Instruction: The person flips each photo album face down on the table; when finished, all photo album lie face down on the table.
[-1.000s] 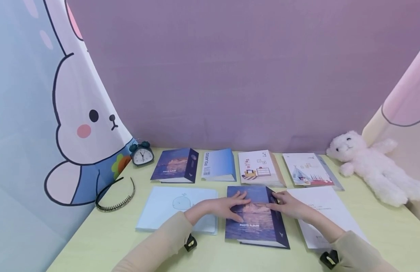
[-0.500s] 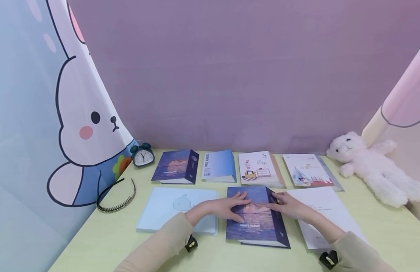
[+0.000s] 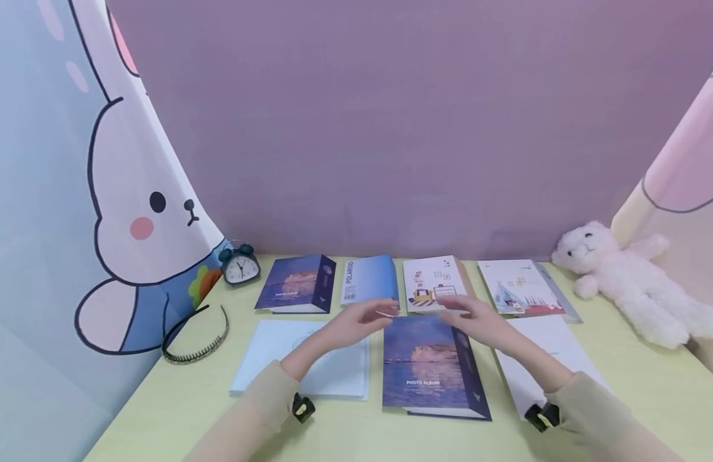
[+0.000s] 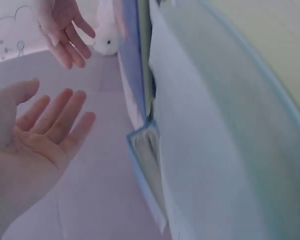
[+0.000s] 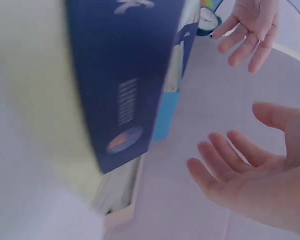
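Note:
A dark blue photo album (image 3: pixel 428 366) with a sunset cover lies flat on the yellow-green table (image 3: pixel 177 410), its navy spine (image 5: pixel 125 75) close in the right wrist view. My left hand (image 3: pixel 364 316) is raised just above the album's far left corner, palm (image 4: pixel 37 145) open, fingers straight, holding nothing. My right hand (image 3: pixel 468 316) hovers above the far right corner, also open and empty, palm (image 5: pixel 250 180) facing the left hand.
Along the back stand another dark blue album (image 3: pixel 298 283), a light blue Polaroid album (image 3: pixel 369 280) and two white illustrated albums (image 3: pixel 434 282) (image 3: pixel 520 287). White sheets (image 3: pixel 310 359) (image 3: pixel 549 359) flank the near album. A clock (image 3: pixel 239 264), a headband (image 3: pixel 197 337) and a plush toy (image 3: pixel 633 282) sit at the edges.
Both hands have lifted off the near photo album's cover and moved away toward its far edge; the album stays flat where it was.

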Tool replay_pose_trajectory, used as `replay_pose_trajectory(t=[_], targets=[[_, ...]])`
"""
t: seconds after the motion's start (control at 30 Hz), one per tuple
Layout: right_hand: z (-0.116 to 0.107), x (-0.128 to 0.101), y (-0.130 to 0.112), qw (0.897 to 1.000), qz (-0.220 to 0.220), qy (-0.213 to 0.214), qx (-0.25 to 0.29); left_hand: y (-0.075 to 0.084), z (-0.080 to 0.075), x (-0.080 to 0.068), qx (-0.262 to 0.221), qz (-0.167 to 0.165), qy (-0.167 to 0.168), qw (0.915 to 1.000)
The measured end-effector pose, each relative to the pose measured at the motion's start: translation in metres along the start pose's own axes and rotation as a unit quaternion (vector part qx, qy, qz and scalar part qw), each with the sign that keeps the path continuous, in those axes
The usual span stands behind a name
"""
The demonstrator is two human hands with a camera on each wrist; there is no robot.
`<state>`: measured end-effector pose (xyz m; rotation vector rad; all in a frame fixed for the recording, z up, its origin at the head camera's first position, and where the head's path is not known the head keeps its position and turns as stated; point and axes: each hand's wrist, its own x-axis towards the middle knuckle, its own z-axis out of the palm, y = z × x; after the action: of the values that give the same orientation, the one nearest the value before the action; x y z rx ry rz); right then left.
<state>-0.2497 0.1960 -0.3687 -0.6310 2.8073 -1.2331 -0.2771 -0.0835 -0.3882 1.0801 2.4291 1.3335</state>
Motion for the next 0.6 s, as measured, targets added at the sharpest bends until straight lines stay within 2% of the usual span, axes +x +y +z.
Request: replay_pose_trajectory(t=[0.13, 0.3, 0.47, 0.6], targets=[[0.010, 0.014, -0.014, 0.999, -0.044, 0.014, 0.020, -0.005, -0.018, -0.013, 0.002, 0.004, 0.031, 0.9995], [0.025, 0.029, -0.031, 0.997, -0.072, -0.010, 0.030, -0.015, -0.039, -0.031, 0.027, -0.004, 0.069, 0.9972], [0.038, 0.042, -0.049, 0.993, -0.099, -0.045, 0.036, -0.022, -0.062, -0.053, 0.061, -0.038, 0.093, 0.9931], [0.050, 0.052, -0.065, 0.992, -0.098, -0.069, 0.032, -0.031, -0.079, -0.073, 0.103, -0.072, 0.121, 0.9847]])
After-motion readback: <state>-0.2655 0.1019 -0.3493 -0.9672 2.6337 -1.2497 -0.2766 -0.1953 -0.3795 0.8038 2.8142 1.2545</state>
